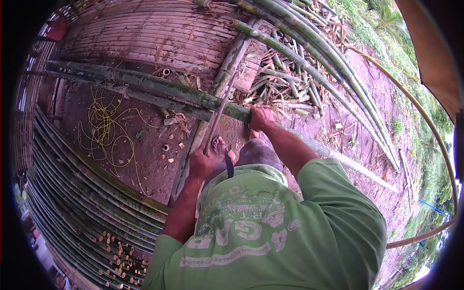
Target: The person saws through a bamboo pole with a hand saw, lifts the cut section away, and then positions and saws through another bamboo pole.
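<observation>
Pole (236, 111) lying under right hand (261, 119), fingers wrapping it | left hand (200, 163) clasping thin rod (220, 114) | round surface risking roll beneath right fingers

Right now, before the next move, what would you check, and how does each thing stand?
1. Right hand on the green pole: ok.
2. Left hand gripping the long thin tool: ok.
3. Green pole lying across the beam: ok.
4. Yellow cord away from the feet: ok.
5. Foot covered: not ok, it's in an open sandal.
6. Tool's edge sharp: cannot tell.
</observation>
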Motion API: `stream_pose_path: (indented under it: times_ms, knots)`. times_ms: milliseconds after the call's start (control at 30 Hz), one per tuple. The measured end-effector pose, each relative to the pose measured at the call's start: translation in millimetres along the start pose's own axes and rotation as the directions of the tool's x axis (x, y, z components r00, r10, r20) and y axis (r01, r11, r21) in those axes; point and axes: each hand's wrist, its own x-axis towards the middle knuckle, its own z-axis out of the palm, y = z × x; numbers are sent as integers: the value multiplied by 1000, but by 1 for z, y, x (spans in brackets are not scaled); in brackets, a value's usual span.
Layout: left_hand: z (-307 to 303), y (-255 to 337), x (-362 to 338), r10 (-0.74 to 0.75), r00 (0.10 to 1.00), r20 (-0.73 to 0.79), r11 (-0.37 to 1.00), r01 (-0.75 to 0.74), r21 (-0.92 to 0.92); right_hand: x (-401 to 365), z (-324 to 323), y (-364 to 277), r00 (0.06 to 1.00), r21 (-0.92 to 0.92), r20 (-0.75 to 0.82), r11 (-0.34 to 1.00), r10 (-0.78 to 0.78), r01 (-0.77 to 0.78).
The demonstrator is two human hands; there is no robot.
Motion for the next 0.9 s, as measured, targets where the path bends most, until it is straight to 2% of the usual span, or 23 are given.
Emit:
stream_pose_path:
  times_ms: [100, 133, 200, 333, 367, 533, 567, 667, 700, 900]
  knots:
    - [-38, -8, -60, -70, 997, 41, 994, 66, 85, 24, 25, 14, 999, 56, 46, 998, 7, -10]
    - [-42, -5, -54, -94, 995, 38, 993, 91, 78, 6, 8, 3, 999, 4, -38, 1000, 10, -9]
    - [-38, 2, -51, -157, 987, 32, 987, 155, 52, 11, -3, 9, 999, 32, 48, 999, -22, 21]
    - [-20, 8, -36, -15, 997, -76, 999, 19, 50, 12, -6, 17, 997, 58, 36, 996, -67, 65]
    - [-21, 12, -43, -125, 992, 6, 980, 123, 154, 2, -2, 15, 997, 44, 45, 997, -67, 65]
    - [-33, 42, -78, -218, 973, 75, 965, 204, 164, -31, 29, 30, 990, 106, 52, 987, -129, 123]
    - [-33, 46, -88, -233, 969, 87, 962, 216, 169, -43, 34, 36, 984, 111, 96, 984, -149, 138]
    - [-25, 74, -115, -296, 946, 131, 936, 261, 235, -68, 56, 53, 984, 156, 132, 983, -118, 97]
    - [-21, 83, -120, -301, 944, 135, 934, 263, 243, -72, 69, 57, 988, 181, 53, 974, -148, 137]
    - [-21, 128, -144, -360, 927, 107, 904, 318, 285, -76, 87, 64, 989, 279, 18, 951, -146, 135]
